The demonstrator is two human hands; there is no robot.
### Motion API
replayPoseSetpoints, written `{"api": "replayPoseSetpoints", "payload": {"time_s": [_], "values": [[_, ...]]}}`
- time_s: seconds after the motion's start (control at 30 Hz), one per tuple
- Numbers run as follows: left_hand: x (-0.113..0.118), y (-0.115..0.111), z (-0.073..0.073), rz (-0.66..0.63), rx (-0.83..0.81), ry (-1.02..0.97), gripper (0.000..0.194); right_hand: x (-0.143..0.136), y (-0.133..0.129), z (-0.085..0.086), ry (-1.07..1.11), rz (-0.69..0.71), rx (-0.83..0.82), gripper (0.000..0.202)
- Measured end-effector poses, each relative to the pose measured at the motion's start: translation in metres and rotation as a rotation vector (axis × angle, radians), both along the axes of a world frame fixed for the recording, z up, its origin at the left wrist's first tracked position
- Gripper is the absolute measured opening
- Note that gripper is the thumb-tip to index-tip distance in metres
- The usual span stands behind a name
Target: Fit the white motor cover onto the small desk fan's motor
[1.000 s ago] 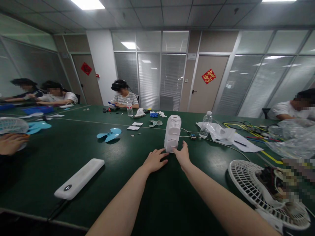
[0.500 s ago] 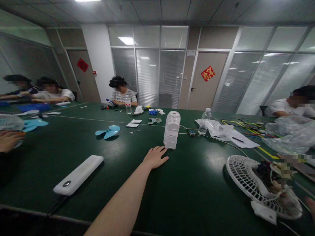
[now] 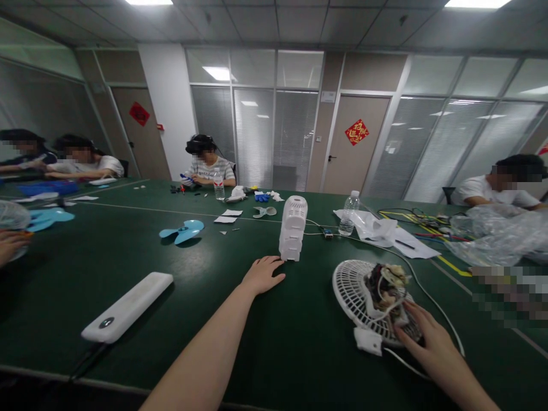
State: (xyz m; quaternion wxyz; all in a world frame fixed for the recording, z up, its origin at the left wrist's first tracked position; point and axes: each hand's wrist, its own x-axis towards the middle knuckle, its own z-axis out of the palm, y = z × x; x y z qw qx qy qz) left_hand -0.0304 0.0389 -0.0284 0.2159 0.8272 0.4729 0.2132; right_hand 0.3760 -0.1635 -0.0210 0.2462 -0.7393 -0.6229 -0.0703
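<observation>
Near the middle of the green table, my left hand (image 3: pixel 262 275) lies with its fingers spread, its fingertips at the foot of an upright white plastic housing (image 3: pixel 293 229). On the right, my right hand (image 3: pixel 423 334) grips the near right edge of a round white fan grille (image 3: pixel 349 291). Wires and a motor (image 3: pixel 387 285) sit on the grille, and a small white box (image 3: pixel 368 341) hangs at its near side on a cable. The right thumb and fingers are around the grille's edge, with part of the grip hidden.
A white power bank (image 3: pixel 128 307) lies at the left front, and a blue fan blade (image 3: pixel 182 232) behind it. A water bottle (image 3: pixel 349 213) and white papers (image 3: pixel 413 242) are at the back right. Other people sit around the table; a person's hand (image 3: pixel 11 245) shows at the left edge.
The fan grille has moved left and closer to the housing, with my right hand now on it. My left hand stays by the housing. The view has shifted slightly.
</observation>
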Motion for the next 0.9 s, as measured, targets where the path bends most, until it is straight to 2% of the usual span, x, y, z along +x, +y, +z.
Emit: {"api": "replayPoseSetpoints", "payload": {"time_s": [0.1, 0.2, 0.3, 0.4, 0.57, 0.73, 0.9], "values": [[-0.003, 0.001, -0.001, 0.025, 0.015, -0.081, 0.046, -0.061, 0.005, 0.004, -0.015, 0.125, -0.088, 0.061], [-0.005, 0.004, -0.002, 0.052, 0.011, -0.254, 0.037, -0.112, 0.008, 0.007, -0.028, 0.261, -0.084, 0.058], [-0.003, 0.008, -0.004, 0.088, -0.013, -0.410, 0.037, -0.147, 0.009, 0.008, 0.006, 0.370, -0.063, 0.057], [-0.003, 0.015, -0.007, 0.122, -0.030, -0.461, 0.038, -0.169, 0.008, 0.008, 0.056, 0.439, -0.077, 0.057], [-0.008, 0.026, -0.009, 0.207, -0.034, -0.500, 0.033, -0.184, 0.004, 0.011, 0.094, 0.467, -0.153, 0.056], [-0.012, 0.028, -0.008, 0.305, -0.036, -0.452, 0.029, -0.178, 0.005, 0.013, 0.091, 0.461, -0.212, 0.059], [-0.016, 0.020, -0.003, 0.387, -0.039, -0.390, 0.029, -0.168, 0.017, 0.020, 0.151, 0.445, -0.309, 0.069]]}}
